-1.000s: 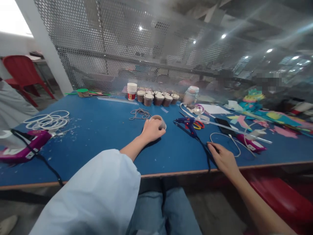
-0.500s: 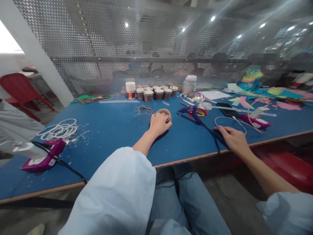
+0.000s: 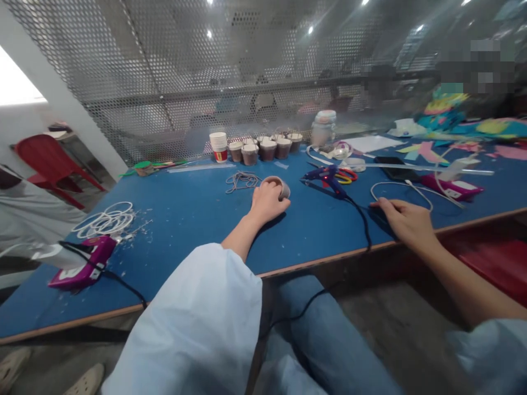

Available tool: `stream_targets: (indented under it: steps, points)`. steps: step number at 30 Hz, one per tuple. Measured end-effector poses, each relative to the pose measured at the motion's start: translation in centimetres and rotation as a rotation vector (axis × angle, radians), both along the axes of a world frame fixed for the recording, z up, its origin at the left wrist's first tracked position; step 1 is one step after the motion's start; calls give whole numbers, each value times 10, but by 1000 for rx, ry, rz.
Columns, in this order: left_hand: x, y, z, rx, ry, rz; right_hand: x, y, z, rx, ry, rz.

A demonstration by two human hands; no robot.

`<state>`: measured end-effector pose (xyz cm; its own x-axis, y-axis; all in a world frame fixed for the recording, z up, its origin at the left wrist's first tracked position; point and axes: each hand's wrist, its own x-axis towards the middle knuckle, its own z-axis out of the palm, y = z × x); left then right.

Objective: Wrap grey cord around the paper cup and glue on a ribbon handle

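On the blue table, my left hand is closed round a small brown cup, its fingers over the rim; part of the cup is hidden behind them. Just beyond lies a loose bundle of grey cord. My right hand hovers near the front edge with thumb and finger pinched together, close to a loop of white cable. Whether anything is between those fingertips is too small to make out. Between the hands rest a blue glue gun and scissors with red and yellow handles.
At the back stand stacked paper cups, several brown cups and a lidded jar. A phone and a purple device lie right. Left are coiled white cord and another purple device. Perforated metal rises behind.
The camera view has shifted slightly. My left hand still holds the cup, which appears turned a little. My right hand stays pinched near the white cable.
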<state>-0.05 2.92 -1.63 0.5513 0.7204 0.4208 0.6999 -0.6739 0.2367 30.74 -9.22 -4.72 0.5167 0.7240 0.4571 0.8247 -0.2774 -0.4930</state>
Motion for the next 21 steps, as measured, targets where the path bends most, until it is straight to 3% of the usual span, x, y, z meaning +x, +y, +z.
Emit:
stream_targets:
  steps: [14, 18, 21]
  points:
    - [-16, 10, 1, 30, 9, 94, -8, -7, 3, 117, 87, 92]
    - [-15, 9, 0, 34, 29, 105, -18, -15, 18, 249, 139, 42]
    - [-15, 6, 4, 39, 57, 120, -43, -16, 42, 344, 134, 99]
